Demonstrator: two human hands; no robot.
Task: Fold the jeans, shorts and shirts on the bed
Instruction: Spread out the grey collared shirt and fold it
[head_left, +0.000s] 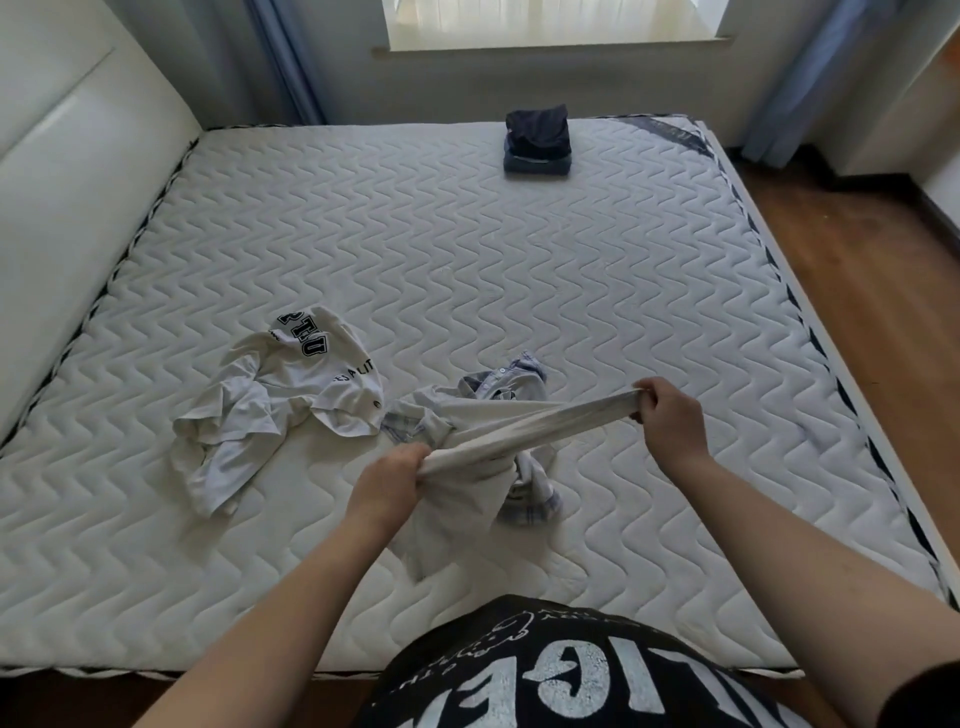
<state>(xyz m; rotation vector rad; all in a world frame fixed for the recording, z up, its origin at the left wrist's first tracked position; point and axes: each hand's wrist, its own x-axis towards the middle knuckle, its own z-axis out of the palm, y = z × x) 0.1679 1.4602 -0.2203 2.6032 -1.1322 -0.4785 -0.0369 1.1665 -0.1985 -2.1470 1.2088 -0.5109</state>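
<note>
Two hands are clamping a pale shirt (519, 431) above the bed (467, 260), well apart from each other: the left hand (387, 486) is bunching one end, the right hand (670, 415) is pinching the other, and the soft cloth between them is pulling into a taut, ropy band while the rest is hanging limp. Under it a checked shirt (524, 379) is lying crumpled. Just beside, to the left, a white tee (280, 395) with black block letters is sprawling in creases. Far across the mattress quilted in wavy lines, a dark stack (537, 140) of folded denim is sitting square.
</note>
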